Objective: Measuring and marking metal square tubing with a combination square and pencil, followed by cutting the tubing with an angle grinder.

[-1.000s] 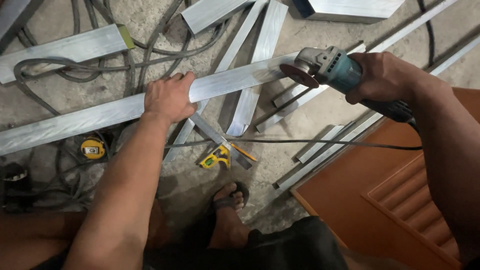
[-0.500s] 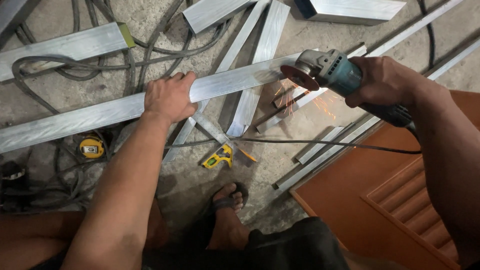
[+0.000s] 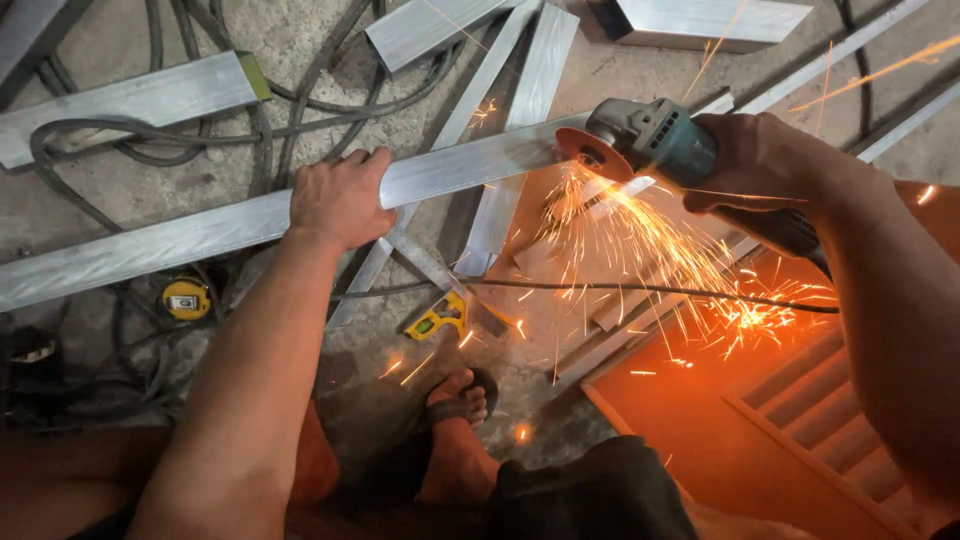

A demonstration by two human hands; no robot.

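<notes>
Cables [image 3: 130, 140] loop over the concrete at far left, near a yellow tape measure [image 3: 186, 298]. Next we see our left hand [image 3: 340, 200] clamped over the long metal bar [image 3: 170, 240], which slants across the floor; we judge it stiff, fairly light and smooth, best gripped mid-length, well clear of the cut. Further right, our right hand [image 3: 765, 160] is wrapped tight round the angle grinder [image 3: 640, 140], its disc biting the bar's end, sparks [image 3: 650, 260] showering toward the orange panel [image 3: 730, 420].
</notes>
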